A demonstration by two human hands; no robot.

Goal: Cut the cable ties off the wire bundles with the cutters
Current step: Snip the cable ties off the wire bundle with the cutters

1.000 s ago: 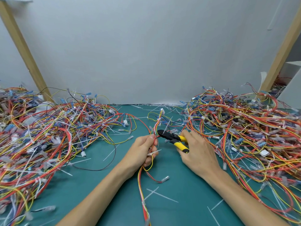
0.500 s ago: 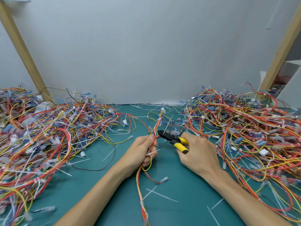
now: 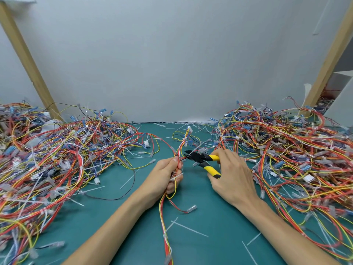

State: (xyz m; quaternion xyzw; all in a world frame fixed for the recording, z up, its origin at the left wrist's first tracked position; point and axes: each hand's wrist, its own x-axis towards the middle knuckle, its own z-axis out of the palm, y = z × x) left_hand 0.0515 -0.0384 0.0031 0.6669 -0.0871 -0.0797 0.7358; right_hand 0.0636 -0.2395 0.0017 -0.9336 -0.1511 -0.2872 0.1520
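Note:
My left hand grips a thin wire bundle of red, yellow and white wires that runs from the table's near edge up past my fingers to a white connector. A white cable tie sticks out of the bundle at my fingers. My right hand holds the yellow-and-black cutters by the handles. The black jaws are slightly apart and point left, right at the bundle just above my left thumb.
Big heaps of tangled wires lie on the green mat, the left heap and the right heap. Cut white ties are scattered on the mat. Slanted wooden posts flank a white back wall.
Both hands have shifted only slightly. The cutter jaws have edged left, closer to the bundle in my left hand.

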